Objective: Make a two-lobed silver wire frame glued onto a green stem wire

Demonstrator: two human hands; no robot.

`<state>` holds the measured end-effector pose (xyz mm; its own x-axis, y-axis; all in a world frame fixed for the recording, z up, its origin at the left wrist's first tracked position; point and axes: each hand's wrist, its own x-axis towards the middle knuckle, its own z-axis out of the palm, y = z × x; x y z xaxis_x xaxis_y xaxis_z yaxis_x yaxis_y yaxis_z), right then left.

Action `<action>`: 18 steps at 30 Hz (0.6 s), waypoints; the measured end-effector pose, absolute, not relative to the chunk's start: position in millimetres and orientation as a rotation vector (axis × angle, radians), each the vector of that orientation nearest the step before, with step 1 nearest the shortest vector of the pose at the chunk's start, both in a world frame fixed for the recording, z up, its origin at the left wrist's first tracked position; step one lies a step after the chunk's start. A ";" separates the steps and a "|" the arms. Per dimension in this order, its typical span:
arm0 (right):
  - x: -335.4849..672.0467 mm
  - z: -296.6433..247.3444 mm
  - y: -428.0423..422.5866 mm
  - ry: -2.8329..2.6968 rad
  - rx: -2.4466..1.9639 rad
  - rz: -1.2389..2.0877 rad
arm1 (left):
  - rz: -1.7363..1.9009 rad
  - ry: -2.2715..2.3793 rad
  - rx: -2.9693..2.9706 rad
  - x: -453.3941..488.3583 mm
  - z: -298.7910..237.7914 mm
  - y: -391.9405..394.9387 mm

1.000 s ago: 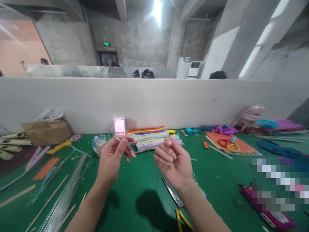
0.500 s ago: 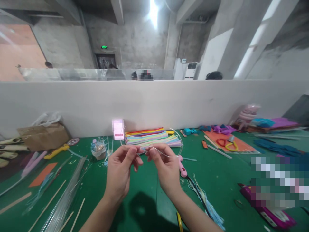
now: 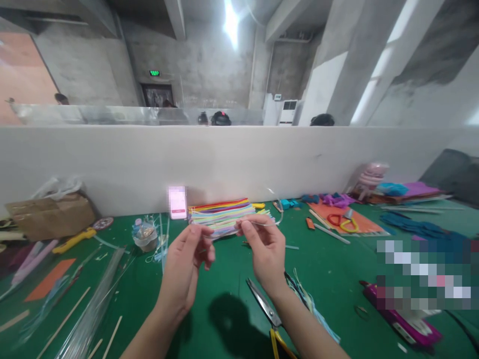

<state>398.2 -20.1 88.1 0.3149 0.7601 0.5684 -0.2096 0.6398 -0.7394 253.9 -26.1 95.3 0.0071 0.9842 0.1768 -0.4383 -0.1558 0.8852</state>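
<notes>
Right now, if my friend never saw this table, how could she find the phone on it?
Look along the long white wall at the back of the green table. The phone leans upright against it, just left of the stack of coloured strips. It is the only thing there with a glowing pink screen.

free: bare green bench (image 3: 333, 269) right of the right hand (image 3: 266, 252); smaller bare patch between the forearms.
blocked: scissors (image 3: 264, 303) and thin strips (image 3: 312, 306) just beside the right wrist; clear rods (image 3: 93, 299) lying across the left side; cup (image 3: 145, 237), phone (image 3: 177, 202) and sheet stack (image 3: 220, 214) ahead; partition wall (image 3: 239, 159) closes the back.
</notes>
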 end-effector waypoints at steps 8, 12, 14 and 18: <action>407.2 90.6 -19.0 -1.109 -0.587 0.843 | 1.540 0.801 1.080 241.4 100.0 -21.4; 408.9 86.6 -21.8 -1.024 -0.603 0.965 | 1.477 0.847 1.180 232.7 98.5 -24.8; 411.6 81.6 -24.8 -0.975 -0.615 1.066 | 1.383 0.847 1.222 227.8 96.1 -29.2; 412.4 62.8 -36.7 -0.894 -0.644 1.334 | 1.206 0.848 1.270 220.8 83.5 -41.3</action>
